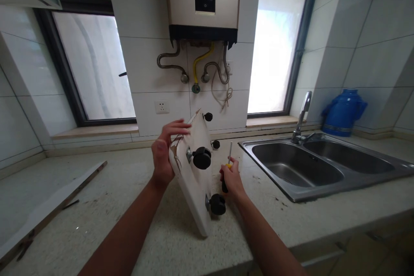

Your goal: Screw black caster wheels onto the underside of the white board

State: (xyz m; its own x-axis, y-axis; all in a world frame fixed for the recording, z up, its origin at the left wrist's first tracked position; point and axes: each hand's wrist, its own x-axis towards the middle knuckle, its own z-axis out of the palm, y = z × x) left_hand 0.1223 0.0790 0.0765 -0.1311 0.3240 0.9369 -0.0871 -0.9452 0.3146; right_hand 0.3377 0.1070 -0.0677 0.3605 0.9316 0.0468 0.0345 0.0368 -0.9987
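Observation:
A white board (194, 189) with chipped edges stands tilted on its edge on the counter. Several black caster wheels (202, 158) are fixed to its right-hand face by small metal plates. My left hand (164, 155) grips the board's upper near corner, its thumb on the near side and its fingers over the top. To the right of the board, my right hand (232, 179) is closed around a screwdriver (230, 152) with a yellow and black handle. The metal shaft points up and away, apart from the wheels.
A double steel sink (287, 189) with a faucet (302, 116) is set in the counter at right. Behind it stands a blue container (344, 112). At left lies a long white panel (51, 198) with dark scraps beside it. A water heater (203, 4) hangs above.

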